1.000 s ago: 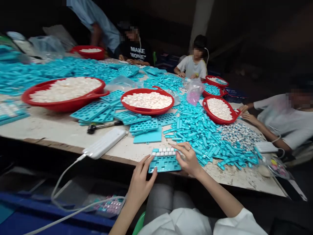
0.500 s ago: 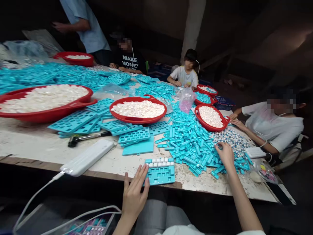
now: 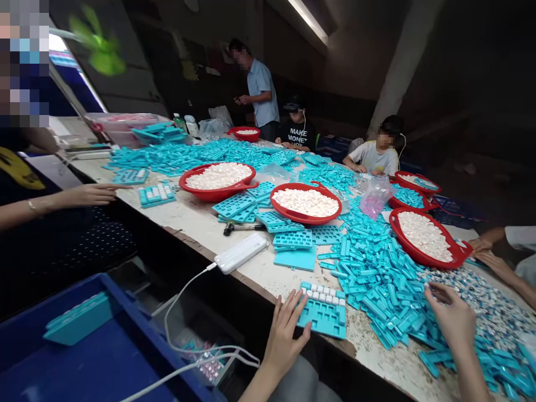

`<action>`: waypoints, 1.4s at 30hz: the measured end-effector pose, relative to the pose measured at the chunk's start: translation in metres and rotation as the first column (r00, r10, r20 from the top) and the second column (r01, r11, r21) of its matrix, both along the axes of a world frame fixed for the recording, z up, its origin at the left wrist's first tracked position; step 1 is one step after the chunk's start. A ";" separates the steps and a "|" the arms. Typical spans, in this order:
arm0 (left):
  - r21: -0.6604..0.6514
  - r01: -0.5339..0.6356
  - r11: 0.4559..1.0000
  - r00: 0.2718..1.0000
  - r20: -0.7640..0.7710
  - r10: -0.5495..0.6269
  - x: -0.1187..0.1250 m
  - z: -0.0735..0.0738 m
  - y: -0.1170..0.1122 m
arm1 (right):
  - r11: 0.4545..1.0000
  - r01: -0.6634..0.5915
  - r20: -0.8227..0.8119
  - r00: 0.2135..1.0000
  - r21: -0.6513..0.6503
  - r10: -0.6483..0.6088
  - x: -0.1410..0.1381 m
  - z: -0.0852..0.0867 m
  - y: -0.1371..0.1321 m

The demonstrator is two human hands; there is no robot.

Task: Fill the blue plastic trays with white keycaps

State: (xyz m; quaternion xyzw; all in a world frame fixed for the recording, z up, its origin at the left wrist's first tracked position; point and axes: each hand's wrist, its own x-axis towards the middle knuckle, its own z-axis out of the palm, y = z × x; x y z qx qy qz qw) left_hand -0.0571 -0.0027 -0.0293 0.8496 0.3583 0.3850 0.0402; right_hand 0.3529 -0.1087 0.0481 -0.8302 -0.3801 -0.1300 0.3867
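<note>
My left hand point(image 3: 285, 333) lies open with fingers spread at the table's front edge, its fingertips touching the left side of a turquoise grid tray point(image 3: 323, 311) whose far rows hold white pieces. My right hand point(image 3: 450, 315) reaches into the heap of small turquoise bars point(image 3: 383, 285), right beside a spread of small white-and-blue pieces point(image 3: 489, 304). Its fingers curl down onto the pile; what they hold, if anything, is hidden.
Red bowls of white pieces point(image 3: 305, 202) point(image 3: 422, 237) point(image 3: 218, 177) stand on the long table point(image 3: 196, 220). A white power bank point(image 3: 240, 252) with cable, a small hammer point(image 3: 240, 227) and stacked turquoise trays point(image 3: 293, 241) lie near. Other people sit around; a blue crate point(image 3: 96, 357) is low left.
My right hand left the tray and moved right into the turquoise bar heap. My left hand stayed at the tray's left edge. The view swung left and up, showing more of the table.
</note>
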 end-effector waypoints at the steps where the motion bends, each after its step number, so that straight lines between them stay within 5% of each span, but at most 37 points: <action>1: 0.006 0.014 1.000 1.000 0.003 -0.014 -0.001 0.000 0.000 | 0.994 -0.088 -0.069 0.993 0.062 0.093 -0.015 0.003 0.005; 6: 0.001 0.004 1.000 1.000 -0.010 -0.004 0.004 -0.003 0.001 | 0.847 -0.489 -0.203 0.826 0.207 0.527 -0.097 0.013 0.040; 15: 0.014 -0.087 0.996 0.992 0.094 0.085 0.023 -0.006 -0.002 | 0.616 -0.778 -0.232 0.580 0.128 0.781 -0.191 0.007 0.075; 24: -0.029 -0.071 0.997 0.980 0.185 0.076 0.027 -0.004 -0.001 | 0.551 -0.835 -0.207 0.539 -0.003 0.816 -0.215 -0.012 0.081; 30: -0.028 -0.076 0.997 0.980 0.184 0.080 0.027 -0.004 -0.001 | 0.560 -0.819 -0.171 0.573 -0.125 0.801 -0.223 -0.016 0.089; 42: -0.085 -0.048 0.995 0.988 0.144 0.060 0.023 0.001 -0.002 | 0.558 -0.822 -0.184 0.569 -0.112 0.802 -0.224 -0.018 0.090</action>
